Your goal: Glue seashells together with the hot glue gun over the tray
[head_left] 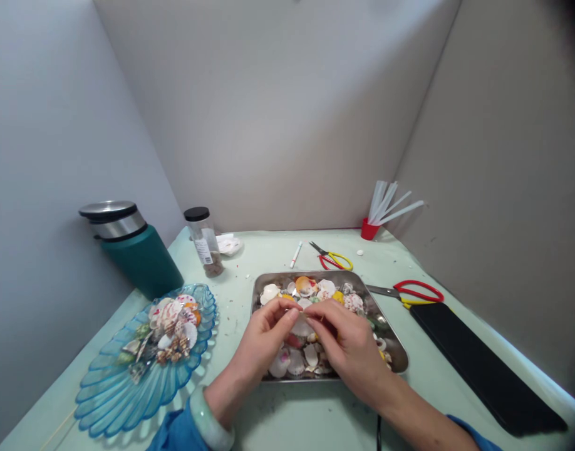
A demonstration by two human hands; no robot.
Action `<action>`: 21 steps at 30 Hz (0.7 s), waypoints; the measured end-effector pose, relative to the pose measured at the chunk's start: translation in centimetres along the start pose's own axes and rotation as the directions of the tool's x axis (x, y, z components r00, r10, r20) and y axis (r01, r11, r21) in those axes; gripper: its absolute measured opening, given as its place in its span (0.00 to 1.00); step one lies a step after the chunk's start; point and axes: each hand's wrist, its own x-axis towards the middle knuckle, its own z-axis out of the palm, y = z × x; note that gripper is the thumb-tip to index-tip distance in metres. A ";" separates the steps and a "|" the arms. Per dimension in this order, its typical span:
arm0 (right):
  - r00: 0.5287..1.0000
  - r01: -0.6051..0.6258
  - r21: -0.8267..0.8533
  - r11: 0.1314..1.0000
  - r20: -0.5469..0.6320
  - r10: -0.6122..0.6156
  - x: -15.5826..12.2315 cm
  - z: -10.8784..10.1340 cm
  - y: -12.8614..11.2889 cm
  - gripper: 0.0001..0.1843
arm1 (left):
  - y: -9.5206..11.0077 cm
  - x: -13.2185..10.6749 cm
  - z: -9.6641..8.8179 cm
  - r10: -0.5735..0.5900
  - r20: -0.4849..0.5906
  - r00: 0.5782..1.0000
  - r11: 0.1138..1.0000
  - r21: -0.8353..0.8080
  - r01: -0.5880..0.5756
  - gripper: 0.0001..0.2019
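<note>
Both hands meet above a metal tray (400,358) filled with seashells. My left hand (269,335) is closed in a pinch, with the thumb and index finger near the fingertips of my right hand (346,341). Those right fingertips are also pinched together. Whatever lies between the fingertips is too small and too covered to make out. A pale round shell (302,326) shows just beneath them; I cannot tell whether it is held or lies in the tray. White, orange and yellow shells surround the hands, including an orange scallop shell (305,285) at the back.
On the left stand a blue scalloped dish (123,391) bearing shells, a teal bottle (139,260) and a black-lidded jar (205,244). Behind the tray lie a marker (296,255) and small scissors (332,257). Larger scissors (416,292), a black slab (485,366) and a red cup (369,230) of glue sticks are rightward.
</note>
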 end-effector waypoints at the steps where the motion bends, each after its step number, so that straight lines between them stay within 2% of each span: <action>1: 1.000 -0.001 -0.002 1.000 0.010 0.001 0.0 0.0 0.0 0.09 | 0.0 0.0 0.0 0.000 0.001 1.000 1.000 -0.006 0.000 0.16; 11: 0.999 -0.022 -0.030 0.999 0.039 0.023 -0.2 0.0 0.1 0.09 | -0.4 0.1 -0.4 -0.031 0.043 0.999 1.000 -0.004 0.031 0.16; 21: 1.000 -0.011 -0.079 0.997 0.001 0.011 -0.2 0.1 0.2 0.08 | -0.1 0.1 -0.1 -0.048 0.019 0.999 0.998 -0.034 0.049 0.18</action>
